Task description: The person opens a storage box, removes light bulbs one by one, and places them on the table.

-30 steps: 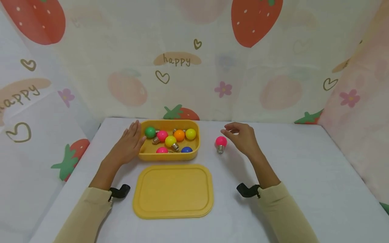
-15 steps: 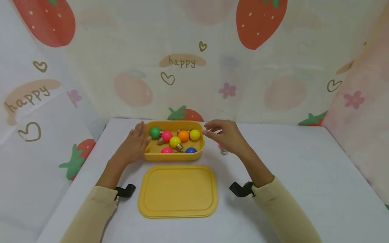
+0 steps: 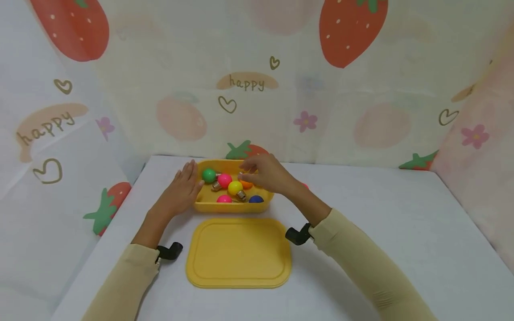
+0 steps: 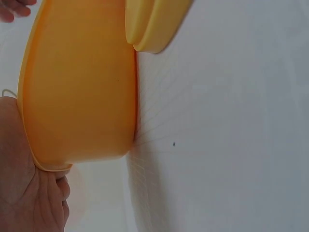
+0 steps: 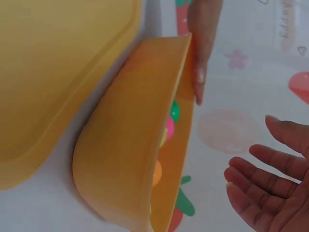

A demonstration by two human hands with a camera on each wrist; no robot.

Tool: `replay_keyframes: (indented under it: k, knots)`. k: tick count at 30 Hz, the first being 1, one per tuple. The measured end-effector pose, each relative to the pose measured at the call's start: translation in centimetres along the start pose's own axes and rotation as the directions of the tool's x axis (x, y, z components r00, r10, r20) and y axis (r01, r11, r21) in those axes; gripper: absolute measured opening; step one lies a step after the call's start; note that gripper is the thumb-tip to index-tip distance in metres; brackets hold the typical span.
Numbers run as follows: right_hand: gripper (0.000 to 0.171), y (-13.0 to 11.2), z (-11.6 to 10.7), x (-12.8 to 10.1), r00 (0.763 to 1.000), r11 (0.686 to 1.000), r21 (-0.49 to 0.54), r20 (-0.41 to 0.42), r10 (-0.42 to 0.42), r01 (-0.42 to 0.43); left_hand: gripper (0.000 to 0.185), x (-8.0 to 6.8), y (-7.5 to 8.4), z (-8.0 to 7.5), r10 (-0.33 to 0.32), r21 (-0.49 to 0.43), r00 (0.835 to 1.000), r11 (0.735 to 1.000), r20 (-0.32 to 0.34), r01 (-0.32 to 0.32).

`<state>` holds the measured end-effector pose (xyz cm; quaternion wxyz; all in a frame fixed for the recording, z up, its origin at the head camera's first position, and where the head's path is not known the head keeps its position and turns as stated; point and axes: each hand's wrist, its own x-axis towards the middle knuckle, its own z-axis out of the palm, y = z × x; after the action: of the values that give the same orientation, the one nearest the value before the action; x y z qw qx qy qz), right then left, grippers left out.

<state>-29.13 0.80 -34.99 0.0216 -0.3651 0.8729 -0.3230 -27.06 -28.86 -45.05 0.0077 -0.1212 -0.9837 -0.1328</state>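
Observation:
A yellow box (image 3: 233, 207) stands on the white table, holding several coloured light bulbs. Among them are a green bulb (image 3: 209, 175), a pink bulb (image 3: 225, 180), a yellow bulb (image 3: 235, 187) and a blue bulb (image 3: 256, 199). My left hand (image 3: 180, 189) rests with straight fingers against the box's left end, at the rim. Over the box's right half hovers my right hand (image 3: 268, 174), partly covering an orange bulb (image 3: 246, 184). In the right wrist view the right hand's fingers (image 5: 270, 169) are loosely spread and hold nothing.
A flat yellow lid (image 3: 238, 254) lies in front of the box. To the right of the box, a pink bulb (image 3: 305, 185) shows only as a sliver behind my right forearm. A printed cloth backdrop (image 3: 341, 111) rises behind the table.
My right hand has moved left, from beside the loose pink bulb to above the box. The left hand stays at the box's left end. The view has shifted slightly.

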Motion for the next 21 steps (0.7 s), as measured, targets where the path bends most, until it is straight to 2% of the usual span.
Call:
replay_keyframes:
  k: [4, 10, 15, 21]
  knots:
    - [0.036, -0.2, 0.6, 1.3, 0.999, 0.999, -0.04, 0.031, -0.031, 0.033, 0.072, 0.0, 0.0, 0.1, 0.001, 0.001, 1.0, 1.0, -0.003, -0.001]
    - [0.038, -0.4, 1.2, 2.9, 0.998, 0.999, -0.05, 0.066, -0.007, 0.01, 0.071, -0.1, 0.2, -0.1, 0.008, -0.003, 1.0, 1.0, -0.011, -0.008]
    - [0.041, -0.3, 2.1, 4.5, 0.997, 0.999, -0.046, 0.073, -0.021, 0.024, 0.071, -0.1, 0.0, -0.1, 0.008, 0.002, 1.0, 1.0, -0.019, -0.008]
    - [0.044, 0.1, 3.4, 6.0, 0.994, 1.0, -0.019, 0.105, 0.024, -0.022, 0.071, -0.1, -0.2, 0.1, 0.019, -0.001, 1.0, 1.0, -0.022, -0.019]
